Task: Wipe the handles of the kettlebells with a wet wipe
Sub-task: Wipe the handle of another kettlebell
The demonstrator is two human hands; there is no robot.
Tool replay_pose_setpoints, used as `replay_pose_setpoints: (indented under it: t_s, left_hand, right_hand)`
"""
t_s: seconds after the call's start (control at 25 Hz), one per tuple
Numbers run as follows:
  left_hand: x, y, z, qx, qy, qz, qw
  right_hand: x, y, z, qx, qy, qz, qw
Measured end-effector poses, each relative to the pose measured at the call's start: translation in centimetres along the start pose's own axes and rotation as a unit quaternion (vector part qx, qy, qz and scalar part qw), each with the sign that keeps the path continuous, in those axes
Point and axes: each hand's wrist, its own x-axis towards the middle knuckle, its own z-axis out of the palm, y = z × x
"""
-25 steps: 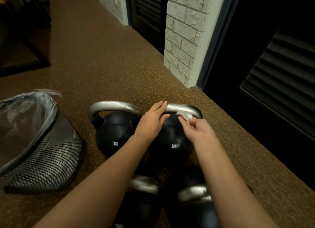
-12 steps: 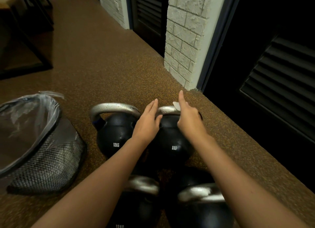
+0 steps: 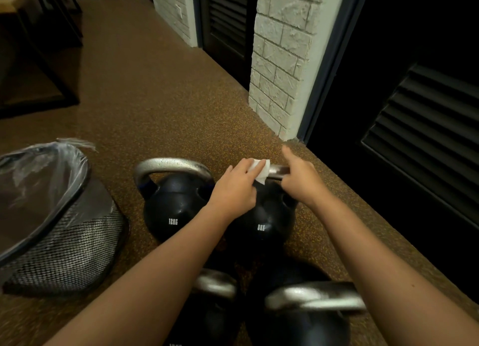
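Two kettlebells sit nearest us, handles up, not yet under our hands. Beyond them, both hands meet on the handle (image 3: 278, 170) of the 8KG kettlebell (image 3: 261, 221). Our left hand (image 3: 234, 187) pinches the wet wipe (image 3: 260, 171) against the bar, draping it over the metal, likely to wrap it before rubbing. Our right hand (image 3: 298, 181) is closed around the bar beside the wipe, forefinger raised, probably steadying the weight. The 12KG kettlebell (image 3: 171, 205) stands just left, and the lined mesh bin (image 3: 64, 242) waits close by for the used wipe.
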Motion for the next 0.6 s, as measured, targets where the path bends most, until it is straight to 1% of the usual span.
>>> replay_pose_setpoints:
  t_s: [0.04,0.12,0.2,0.28,0.36,0.48,0.52,0.6]
  left_hand:
    - [0.1,0.1,0.1,0.051,0.007,0.015,0.999]
    - [0.6,0.1,0.2,0.129,0.022,0.033,0.991]
    - [1.2,-0.1,0.5,0.165,0.031,0.056,0.984]
    - [1.8,-0.1,0.8,0.145,0.032,0.071,0.986]
    - [1.7,0.0,1.0,0.078,0.051,0.061,0.994]
    - [0.9,-0.9,1.3,0.013,0.137,0.047,0.989]
    - [0.7,-1.2,1.4,0.002,0.154,0.041,0.987]
    - [0.6,-1.2,1.1,-0.002,0.147,0.037,0.988]
  right_hand:
    - [-0.3,0.4,-0.1,-0.031,-0.004,-0.012,0.999]
    - [-0.8,0.8,0.2,-0.059,-0.011,-0.034,0.998]
    - [-0.9,0.8,0.6,-0.089,-0.006,-0.046,0.995]
    - [-0.7,0.7,0.8,-0.123,-0.005,-0.051,0.991]
    - [-0.5,0.9,1.0,-0.147,-0.008,-0.051,0.988]
    - [-0.3,1.2,1.2,-0.162,-0.011,-0.048,0.986]
    - [-0.3,1.2,1.2,-0.168,-0.012,-0.046,0.985]
    - [-0.2,0.9,1.1,-0.177,-0.021,-0.043,0.983]
